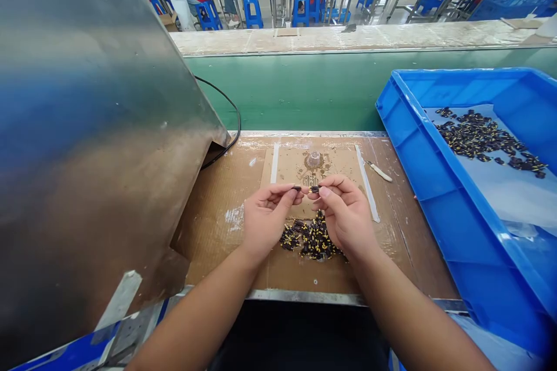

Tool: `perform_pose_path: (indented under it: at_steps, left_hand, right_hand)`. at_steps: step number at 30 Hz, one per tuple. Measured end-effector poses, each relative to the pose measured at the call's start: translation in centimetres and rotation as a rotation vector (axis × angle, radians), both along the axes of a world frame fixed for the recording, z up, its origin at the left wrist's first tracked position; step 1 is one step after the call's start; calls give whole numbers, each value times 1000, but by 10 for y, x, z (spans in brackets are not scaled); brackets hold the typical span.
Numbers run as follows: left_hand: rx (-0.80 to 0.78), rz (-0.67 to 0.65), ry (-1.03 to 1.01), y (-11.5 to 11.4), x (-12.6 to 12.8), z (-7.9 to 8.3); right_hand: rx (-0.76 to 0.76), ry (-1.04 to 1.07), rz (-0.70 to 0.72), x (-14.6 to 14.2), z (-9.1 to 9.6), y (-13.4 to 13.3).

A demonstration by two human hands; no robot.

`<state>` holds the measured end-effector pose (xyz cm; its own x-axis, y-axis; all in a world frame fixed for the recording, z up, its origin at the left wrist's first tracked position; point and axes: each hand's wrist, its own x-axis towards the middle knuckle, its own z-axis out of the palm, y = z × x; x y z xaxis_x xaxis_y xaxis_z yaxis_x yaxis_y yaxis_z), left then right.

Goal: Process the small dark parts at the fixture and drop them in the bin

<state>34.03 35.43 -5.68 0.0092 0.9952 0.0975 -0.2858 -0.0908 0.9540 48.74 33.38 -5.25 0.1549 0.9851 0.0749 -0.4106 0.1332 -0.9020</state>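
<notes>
At the far left we have a big sheet-metal housing [87,127] leaning over the worktop [217,208], with a black cable [230,110] trailing out from behind it towards the green conveyor wall [304,87].

Moving in, our left hand [263,217] is raised just above the cardboard mat [296,168], thumb and forefinger pinched on one end of a small black-and-yellow part [307,189]. Our right hand [346,214] meets it from the other side, fingertips pinched on the same part or on a second piece being pressed into it; at this size we cannot tell which. The two hands almost touch at the fingertips, and the part sits between them, clear of the worktop.

Directly under the hands lies a loose pile of the same small parts [311,237] on the cardboard. Beyond it, on the mat, stands a small round fixture [313,159], and to the right of the mat lies a pale stick-like tool [380,172].

At the right the blue crate [418,185] holds a white sheet scattered with many more parts [483,139].

As we judge it, the work is mid-run: one part is in hand, the pile below remains to be handled, and the crate may hold either stock or finished pieces. Across the aisle at the back, other people sit on blue stools [252,11].
</notes>
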Motion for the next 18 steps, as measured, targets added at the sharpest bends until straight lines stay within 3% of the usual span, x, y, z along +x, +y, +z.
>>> perform_pose_path:
  at_steps: [4, 8, 13, 18]
  left_hand:
    - [167, 61, 173, -3, 0, -4]
    - [171, 94, 198, -5, 1, -4]
    - [144, 164, 121, -7, 3, 5]
    - [-8, 89, -105, -2, 1, 5]
  right_hand:
    - [-60, 45, 25, 1, 3, 0]
    - [-74, 23, 60, 0, 3, -3]
    - [-17, -31, 108, -4, 4, -7]
    - [43, -82, 15, -6, 8, -9]
